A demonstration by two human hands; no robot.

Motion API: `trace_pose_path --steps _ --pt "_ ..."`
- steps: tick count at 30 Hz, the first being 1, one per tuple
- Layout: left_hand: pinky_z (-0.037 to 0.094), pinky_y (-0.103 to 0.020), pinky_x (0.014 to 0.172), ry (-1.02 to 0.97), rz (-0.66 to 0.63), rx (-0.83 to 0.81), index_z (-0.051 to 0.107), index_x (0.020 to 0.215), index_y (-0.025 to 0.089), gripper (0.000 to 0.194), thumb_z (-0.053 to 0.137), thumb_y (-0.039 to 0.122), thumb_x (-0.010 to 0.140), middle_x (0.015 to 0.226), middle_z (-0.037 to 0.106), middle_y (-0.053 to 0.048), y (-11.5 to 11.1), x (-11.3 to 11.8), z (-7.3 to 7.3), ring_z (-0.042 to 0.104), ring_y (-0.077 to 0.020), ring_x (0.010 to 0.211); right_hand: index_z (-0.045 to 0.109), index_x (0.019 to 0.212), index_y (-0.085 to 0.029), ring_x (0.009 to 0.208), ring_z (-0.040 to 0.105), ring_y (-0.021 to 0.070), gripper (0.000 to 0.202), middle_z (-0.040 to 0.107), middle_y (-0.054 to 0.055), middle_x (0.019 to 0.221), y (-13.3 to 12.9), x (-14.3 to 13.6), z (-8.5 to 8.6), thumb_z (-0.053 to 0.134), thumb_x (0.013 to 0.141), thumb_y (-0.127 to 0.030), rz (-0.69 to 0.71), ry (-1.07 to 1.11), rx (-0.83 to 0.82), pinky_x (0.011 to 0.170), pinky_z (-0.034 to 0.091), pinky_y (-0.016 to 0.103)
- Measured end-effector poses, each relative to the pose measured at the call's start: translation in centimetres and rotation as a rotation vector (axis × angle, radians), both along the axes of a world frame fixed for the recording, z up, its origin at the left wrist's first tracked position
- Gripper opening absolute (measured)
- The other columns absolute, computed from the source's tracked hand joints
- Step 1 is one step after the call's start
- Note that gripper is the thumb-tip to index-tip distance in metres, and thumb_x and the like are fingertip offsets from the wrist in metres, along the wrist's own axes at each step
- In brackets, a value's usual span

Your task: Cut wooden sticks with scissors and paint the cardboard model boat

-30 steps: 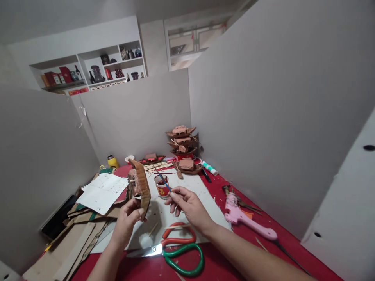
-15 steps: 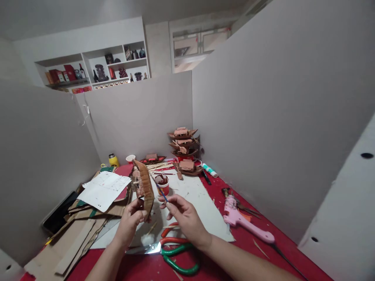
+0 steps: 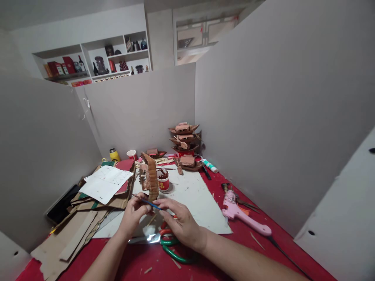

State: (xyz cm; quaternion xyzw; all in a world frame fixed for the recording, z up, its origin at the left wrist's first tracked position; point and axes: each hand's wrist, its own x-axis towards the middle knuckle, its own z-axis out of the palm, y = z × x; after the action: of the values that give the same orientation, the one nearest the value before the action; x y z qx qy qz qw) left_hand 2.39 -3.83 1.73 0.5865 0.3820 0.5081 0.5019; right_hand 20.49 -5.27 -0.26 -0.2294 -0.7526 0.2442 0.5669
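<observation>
My left hand (image 3: 134, 214) grips a small brown model boat (image 3: 152, 177) by its lower end, the boat tilted almost upright with its ribbed hull toward the right. Pinched in the fingers of my right hand (image 3: 181, 222) is a thin blue paintbrush (image 3: 152, 204). Its tip end crosses the boat's lower end, close to my left fingers; whether the bristles touch the wood I cannot tell. Just behind the boat stands a red paper cup (image 3: 163, 183) with dark brown paint on its inside. Scissors (image 3: 172, 242) with green and orange handles lie beneath my hands.
Several finished-looking model boats (image 3: 184, 137) are stacked at the back. A pink glue gun (image 3: 244, 218) with a cable lies at right. Cardboard pieces (image 3: 79, 230) and a drawn-on paper sheet (image 3: 107, 183) cover the left. White paper (image 3: 199, 207) lies on the red tabletop, walled by grey partitions.
The paintbrush has moved from beside the paint cup, left and down to the boat's lower end. My two hands have come closer together. The view has shifted slightly.
</observation>
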Motion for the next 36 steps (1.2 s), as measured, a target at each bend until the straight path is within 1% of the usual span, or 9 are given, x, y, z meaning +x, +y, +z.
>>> trace_pose_path --steps 7,12,16,18,21,24,27,33,36 --pt "0.046 -0.022 0.06 0.013 0.036 0.013 0.057 0.07 0.017 0.016 0.073 0.015 0.067 0.063 0.055 0.004 0.1 0.2 0.1 0.054 -0.0114 0.061 0.062 0.104 -0.023 0.1 0.066 0.0196 0.016 0.071 0.008 0.108 0.1 0.1 0.3 0.053 0.092 -0.019 -0.019 -0.056 0.088 0.088 0.052 0.034" --pt "0.051 -0.026 0.063 -0.036 0.009 0.004 0.058 0.075 0.016 0.022 0.075 0.029 0.07 0.068 0.058 0.003 0.1 0.5 -0.5 0.058 -0.0128 0.063 0.06 0.104 -0.022 0.102 0.066 0.0179 0.015 0.07 0.009 0.11 0.1 0.2 0.5 0.052 0.093 -0.017 -0.029 -0.063 0.131 0.089 0.053 0.032" --pt "0.053 -0.026 0.064 -0.096 0.01 -0.003 0.055 0.072 0.017 0.024 0.074 0.031 0.073 0.066 0.056 0.004 -0.1 0.6 -0.9 0.059 -0.0122 0.064 0.06 0.104 -0.023 0.101 0.066 0.0181 0.016 0.07 0.008 0.11 0.1 0.3 0.8 0.052 0.092 -0.016 -0.036 -0.069 0.168 0.088 0.053 0.032" --pt "0.054 -0.028 0.065 -0.131 0.007 -0.02 0.054 0.076 0.018 0.024 0.073 0.032 0.075 0.068 0.059 0.004 -0.2 0.4 -0.8 0.062 -0.0134 0.065 0.06 0.104 -0.023 0.101 0.066 0.0189 0.016 0.07 0.008 0.11 0.1 0.5 0.9 0.052 0.092 -0.016 -0.047 -0.054 0.191 0.088 0.053 0.033" --pt "0.056 -0.031 0.065 -0.18 -0.002 -0.051 0.053 0.086 0.02 0.024 0.07 0.035 0.078 0.083 0.068 -0.001 0.0 -0.2 -0.1 0.069 -0.0185 0.074 0.06 0.105 -0.023 0.098 0.067 0.0187 0.018 0.071 0.006 0.104 0.3 1.1 1.3 0.051 0.092 -0.016 -0.095 0.004 0.203 0.086 0.054 0.032" --pt "0.057 -0.032 0.065 -0.22 0.018 -0.068 0.052 0.092 0.019 0.027 0.069 0.037 0.079 0.096 0.072 -0.008 0.5 -1.3 0.9 0.072 -0.0223 0.078 0.061 0.103 -0.024 0.087 0.068 0.0166 0.016 0.071 0.003 0.092 0.8 2.1 1.7 0.052 0.092 -0.017 -0.182 0.086 0.162 0.078 0.054 0.029" --pt "0.057 -0.03 0.066 -0.252 0.077 -0.051 0.051 0.095 0.02 0.032 0.072 0.036 0.076 0.097 0.074 -0.01 1.1 -2.4 1.5 0.073 -0.022 0.077 0.059 0.102 -0.024 0.076 0.068 0.0148 0.012 0.07 0.001 0.084 1.6 3.0 1.9 0.052 0.093 -0.021 -0.271 0.176 0.082 0.071 0.055 0.027" --pt "0.057 -0.028 0.066 -0.279 0.214 0.027 0.054 0.088 0.02 0.031 0.077 0.032 0.071 0.084 0.074 -0.002 1.9 -3.9 1.6 0.073 -0.0213 0.075 0.051 0.127 -0.022 0.069 0.067 0.0154 0.033 0.07 0.001 0.077 3.6 3.5 1.2 0.047 0.095 -0.03 -0.353 0.235 -0.083 0.068 0.057 0.03" --pt "0.058 -0.028 0.067 -0.282 0.255 0.058 0.057 0.084 0.018 0.028 0.079 0.029 0.069 0.077 0.072 0.0 2.0 -4.2 1.5 0.073 -0.0193 0.071 0.061 0.115 -0.02 0.074 0.068 0.0173 0.03 0.072 0.005 0.084 4.5 3.5 0.8 0.044 0.094 -0.033 -0.387 0.194 -0.14 0.069 0.057 0.032"
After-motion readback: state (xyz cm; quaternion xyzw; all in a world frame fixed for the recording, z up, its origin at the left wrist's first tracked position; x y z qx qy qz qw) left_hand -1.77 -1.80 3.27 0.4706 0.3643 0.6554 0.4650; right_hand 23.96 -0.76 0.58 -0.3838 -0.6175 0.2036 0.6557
